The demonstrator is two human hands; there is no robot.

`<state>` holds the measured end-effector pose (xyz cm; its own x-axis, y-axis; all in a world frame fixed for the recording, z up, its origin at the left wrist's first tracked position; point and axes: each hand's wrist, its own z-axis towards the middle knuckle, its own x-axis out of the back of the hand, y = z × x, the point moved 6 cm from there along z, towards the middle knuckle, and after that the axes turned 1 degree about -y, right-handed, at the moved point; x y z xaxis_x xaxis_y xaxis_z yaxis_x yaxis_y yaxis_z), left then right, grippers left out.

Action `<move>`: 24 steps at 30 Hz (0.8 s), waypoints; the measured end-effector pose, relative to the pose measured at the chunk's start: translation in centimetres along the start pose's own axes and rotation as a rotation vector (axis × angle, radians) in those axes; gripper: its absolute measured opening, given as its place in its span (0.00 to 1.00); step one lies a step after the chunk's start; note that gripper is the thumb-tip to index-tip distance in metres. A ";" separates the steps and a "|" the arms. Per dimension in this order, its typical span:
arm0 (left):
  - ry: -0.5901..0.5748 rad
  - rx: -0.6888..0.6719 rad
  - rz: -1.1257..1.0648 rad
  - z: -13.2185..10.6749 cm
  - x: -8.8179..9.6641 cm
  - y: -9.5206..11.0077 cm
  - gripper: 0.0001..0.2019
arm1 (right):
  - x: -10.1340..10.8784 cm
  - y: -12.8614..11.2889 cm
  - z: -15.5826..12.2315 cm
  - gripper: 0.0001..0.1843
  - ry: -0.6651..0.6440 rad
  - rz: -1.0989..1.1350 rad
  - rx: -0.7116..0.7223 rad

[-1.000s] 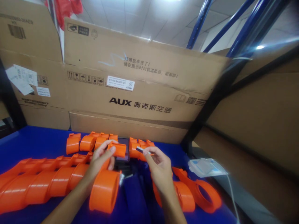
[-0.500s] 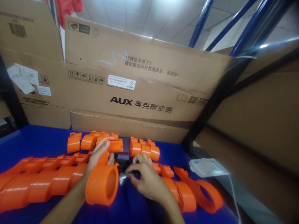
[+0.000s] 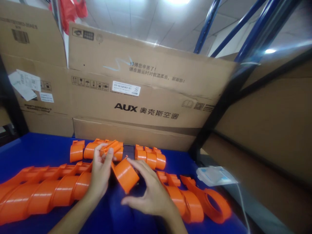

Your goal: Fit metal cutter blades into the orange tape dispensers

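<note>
My left hand [image 3: 101,172] is closed round an orange plastic pipe-clamp piece [image 3: 124,175], with its tab end up by my fingertips and the round collar tilted down to the right. My right hand [image 3: 151,191] lies beside the collar with fingers stretched out, touching its right side. Behind the piece stands a dark phone-like device [image 3: 128,152], partly hidden. A long row of joined orange clamps [image 3: 41,191] lies to the left of my left hand on the blue table [image 3: 36,148].
More orange clamps [image 3: 151,157] sit in a row at the back and to the right [image 3: 192,203]. A clear plastic bag with a white cable [image 3: 214,175] lies at the right edge. Large cardboard boxes [image 3: 146,97] wall off the back; blue rack posts [image 3: 253,35] rise right.
My left hand has turned the orange piece so the collar's side faces me rather than its opening. My right hand dropped from holding a small dark part to lying open against the collar.
</note>
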<state>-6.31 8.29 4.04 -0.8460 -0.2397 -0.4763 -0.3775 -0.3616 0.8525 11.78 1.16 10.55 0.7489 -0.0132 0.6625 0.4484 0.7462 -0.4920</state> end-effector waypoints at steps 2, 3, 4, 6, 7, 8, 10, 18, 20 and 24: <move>-0.018 0.034 -0.010 -0.1 -0.1 -0.2 0.26 | -0.1 0.0 -0.1 0.48 0.063 -0.078 0.016; -0.036 0.067 -0.015 -0.2 -0.3 -0.3 0.27 | -0.1 0.1 -0.2 0.45 0.111 -0.100 0.024; -0.059 0.105 -0.018 -0.4 -0.6 -0.3 0.27 | 0.1 0.2 -0.3 0.43 0.166 -0.109 0.025; -0.115 0.171 -0.012 -0.7 -1.1 -0.2 0.28 | 0.6 0.6 -0.6 0.41 0.277 -0.099 -0.012; -0.143 0.192 -0.004 -0.8 -1.4 -0.2 0.29 | 0.8 1.0 -0.7 0.39 0.325 -0.083 -0.055; -0.171 0.206 0.004 -0.9 -1.6 -0.1 0.29 | 1.1 1.4 -0.9 0.37 0.369 -0.058 -0.106; -0.225 0.214 0.019 -1.0 -1.9 0.0 0.29 | 1.8 2.1 -1.2 0.31 0.455 0.017 -0.204; -0.328 0.174 0.027 -0.7 -1.6 0.0 0.24 | 10.6 4.2 -2.7 0.36 0.839 0.058 -0.490; -0.343 0.171 0.016 -0.8 -1.7 0.0 0.22 | 13.6 5.6 -3.3 0.39 0.784 -0.231 -0.625; -0.363 0.172 0.035 -0.8 -1.7 -0.1 0.20 | 16.0 10.1 -4.3 0.41 0.401 -0.718 -0.873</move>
<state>-4.50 8.05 4.58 -0.9258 0.0961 -0.3657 -0.3778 -0.1952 0.9051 30.39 5.67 13.77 0.2218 -0.5641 0.7953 0.8895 -0.2171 -0.4021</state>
